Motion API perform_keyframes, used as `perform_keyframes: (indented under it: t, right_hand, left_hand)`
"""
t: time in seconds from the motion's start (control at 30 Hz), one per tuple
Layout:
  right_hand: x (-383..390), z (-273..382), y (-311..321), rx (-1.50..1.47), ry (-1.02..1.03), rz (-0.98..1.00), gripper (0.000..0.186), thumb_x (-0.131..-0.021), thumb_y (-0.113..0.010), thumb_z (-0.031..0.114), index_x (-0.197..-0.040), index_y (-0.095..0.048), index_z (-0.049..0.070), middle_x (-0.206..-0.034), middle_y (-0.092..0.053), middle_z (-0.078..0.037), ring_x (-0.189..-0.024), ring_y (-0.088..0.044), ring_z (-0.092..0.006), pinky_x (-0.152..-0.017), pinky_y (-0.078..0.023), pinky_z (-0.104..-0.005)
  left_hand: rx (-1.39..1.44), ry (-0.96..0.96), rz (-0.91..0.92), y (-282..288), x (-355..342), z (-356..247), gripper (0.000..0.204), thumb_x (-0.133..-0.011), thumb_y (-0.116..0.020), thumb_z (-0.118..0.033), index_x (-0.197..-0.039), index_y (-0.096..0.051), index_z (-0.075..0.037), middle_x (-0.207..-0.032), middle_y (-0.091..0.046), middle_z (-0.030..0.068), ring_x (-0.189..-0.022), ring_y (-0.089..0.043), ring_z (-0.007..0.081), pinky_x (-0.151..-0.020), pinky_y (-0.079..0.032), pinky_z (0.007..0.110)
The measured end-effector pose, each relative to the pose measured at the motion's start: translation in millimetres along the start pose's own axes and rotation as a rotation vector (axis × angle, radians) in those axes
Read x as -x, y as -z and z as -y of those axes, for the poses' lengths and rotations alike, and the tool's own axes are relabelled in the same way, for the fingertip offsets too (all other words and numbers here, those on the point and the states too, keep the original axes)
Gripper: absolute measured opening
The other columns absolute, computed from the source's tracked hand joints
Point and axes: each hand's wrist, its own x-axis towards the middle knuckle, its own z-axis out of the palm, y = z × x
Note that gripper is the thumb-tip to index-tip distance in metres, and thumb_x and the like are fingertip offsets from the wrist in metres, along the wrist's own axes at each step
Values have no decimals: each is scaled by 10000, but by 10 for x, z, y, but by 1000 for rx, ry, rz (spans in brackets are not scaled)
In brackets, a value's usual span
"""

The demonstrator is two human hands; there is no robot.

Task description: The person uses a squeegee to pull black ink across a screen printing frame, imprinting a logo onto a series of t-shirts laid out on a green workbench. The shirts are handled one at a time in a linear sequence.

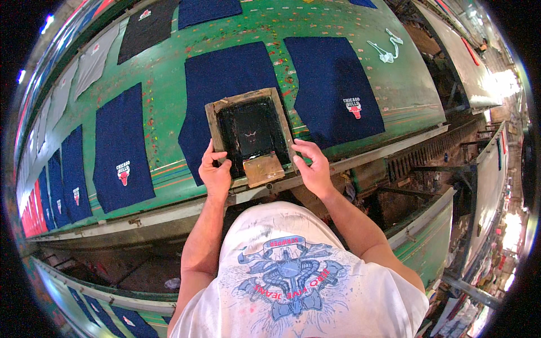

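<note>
A wooden screen frame point(221, 121) with dark mesh and a faint pale mark lies over a navy cloth piece point(230, 66) on the long green table point(400, 79). A tan block point(262, 169) sits at the frame's near end. My left hand point(215, 172) grips the frame's left side near its lower corner, fingers curled on it. My right hand point(310, 169) holds the opposite side, thumb and fingers at the edge. To the right lies a navy piece point(332, 79) with a red-and-white animal-head print; similar printed navy pieces point(121, 141) lie to the left.
At the back are a black piece point(141, 36), grey pieces point(96, 62) and a pale tangled item point(386, 53). A metal rail point(406, 135) edges the table. Other long tables point(422, 236) stand at the right and behind me, with dark gaps and metal supports between them.
</note>
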Motion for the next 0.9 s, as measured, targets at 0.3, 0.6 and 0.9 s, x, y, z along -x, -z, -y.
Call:
perform_keyframes:
  t: [0.3, 0.6, 0.9]
  right_hand:
    - [15, 395, 0, 294, 442, 351, 384, -832, -845, 59, -1212, -793, 95, -1387, -701, -120, -1331, -627, -367, -1150, -517, -490]
    - [-40, 441, -183, 485, 546, 402, 381, -826, -776, 10, -1204, -781, 51, -1329, -704, -119, -1288, -631, -348, -1139, -515, -474]
    - [-297, 606, -307, 543, 585, 489, 420, -819, -720, -7, -1234, -768, 45, -1221, -731, -103, -1194, -666, -324, -1040, -541, -445]
  left_hand:
    - [-38, -54, -20, -18, -2, 63, 212, -774, -734, 115, -906, -750, -50, -1589, -621, 252, -1410, -644, 299, -1190, -460, 379]
    - [-37, -15, -19, -14, -6, 85, 194, -759, -743, 87, -889, -748, -58, -1578, -627, 262, -1425, -638, 323, -1205, -450, 387]
    - [-76, -26, -23, -9, -1, 32, 190, -751, -746, 91, -879, -753, -50, -1576, -628, 264, -1429, -636, 328, -1219, -439, 395]
